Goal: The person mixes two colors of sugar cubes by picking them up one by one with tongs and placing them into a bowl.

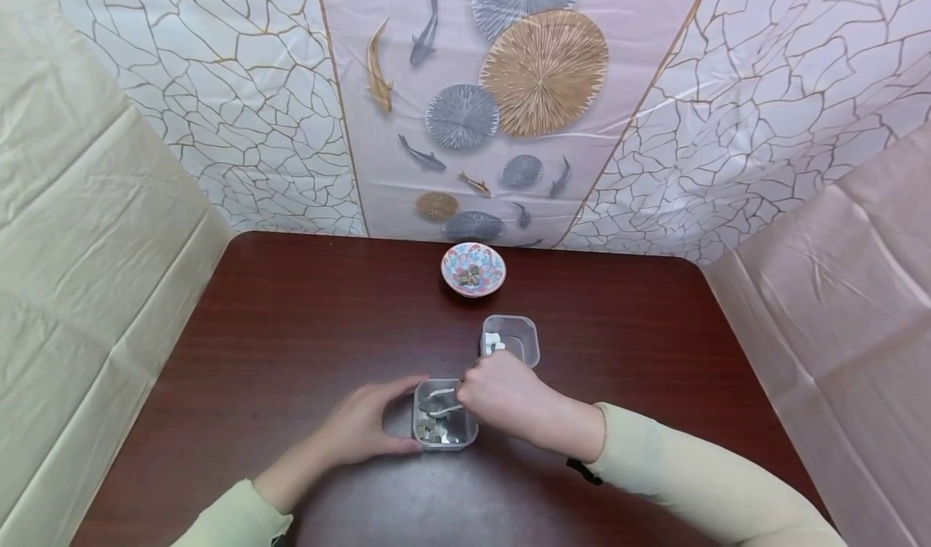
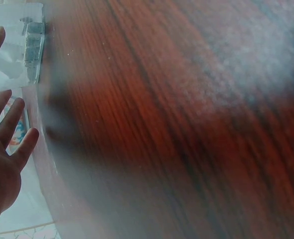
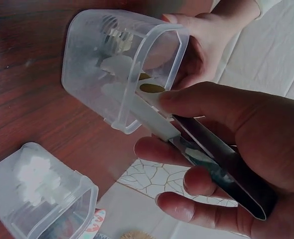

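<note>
A clear plastic container stands on the table near the front, with several grey-brown cubes gathered on its left side. My left hand holds that container from the left, thumb at the near corner and a finger at the far corner. In my right hand is a pair of metal tongs with white tips, gripped between thumb and fingers. Their tips reach over the rim into the container, as the right wrist view shows. Whether a cube sits between the tips I cannot tell.
Behind my right hand stands a second clear container with several white cubes. Farther back, a patterned bowl holds several grey-brown pieces. Cloth walls enclose the dark wooden table at the back and sides.
</note>
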Demonstrator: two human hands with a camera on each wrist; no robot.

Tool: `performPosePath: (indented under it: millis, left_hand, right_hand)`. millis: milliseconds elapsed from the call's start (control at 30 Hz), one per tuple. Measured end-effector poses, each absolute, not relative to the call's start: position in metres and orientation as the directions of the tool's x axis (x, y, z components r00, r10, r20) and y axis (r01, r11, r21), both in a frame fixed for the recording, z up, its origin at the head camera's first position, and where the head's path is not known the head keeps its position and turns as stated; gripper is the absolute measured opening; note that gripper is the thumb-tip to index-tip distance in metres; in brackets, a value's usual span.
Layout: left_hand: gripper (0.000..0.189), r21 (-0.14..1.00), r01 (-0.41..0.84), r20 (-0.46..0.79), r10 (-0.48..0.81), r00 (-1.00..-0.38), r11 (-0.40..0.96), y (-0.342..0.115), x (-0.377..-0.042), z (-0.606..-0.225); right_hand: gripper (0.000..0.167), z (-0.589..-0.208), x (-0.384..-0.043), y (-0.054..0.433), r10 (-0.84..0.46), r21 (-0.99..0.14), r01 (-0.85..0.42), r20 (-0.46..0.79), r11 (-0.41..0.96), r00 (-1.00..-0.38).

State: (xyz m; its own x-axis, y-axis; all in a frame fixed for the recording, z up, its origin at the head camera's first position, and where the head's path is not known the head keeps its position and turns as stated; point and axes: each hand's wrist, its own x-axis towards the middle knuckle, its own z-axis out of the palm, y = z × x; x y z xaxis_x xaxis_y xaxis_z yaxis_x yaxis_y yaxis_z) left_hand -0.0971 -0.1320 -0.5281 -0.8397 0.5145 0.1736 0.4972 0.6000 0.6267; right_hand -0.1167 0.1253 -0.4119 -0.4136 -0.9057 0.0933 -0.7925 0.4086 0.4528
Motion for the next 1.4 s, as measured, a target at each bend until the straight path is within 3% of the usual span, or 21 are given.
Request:
performPosePath:
  millis: [233,733,1400]
  left_hand:
    - [0.092,0.625,0.490,0.168,0.509,-0.844,0.607,-0.1319,-0.0972,-0.5270]
    - [0.093,0.629,0.491,0.166,0.512,-0.843,0.603,-0.1332,-0.0997,-0.5286]
    - [0.093,0.632,0.500,0.175,0.519,-0.836,0.592,-0.1338,-0.1000,-0.5302]
  right_hand:
    - [0.016,-0.4070,-0.1167,0.1273,-0.894,0.436,-0.794,0.061,0.423,-0.443]
    - [0.018,-0.4117,-0.1172,0.1274,-0.902,0.470,-0.781,0.092,0.412,-0.421]
    - [0.017,-0.4126,-0.1238,0.1279,-0.899,0.406,-0.813,0.056,0.417,-0.434]
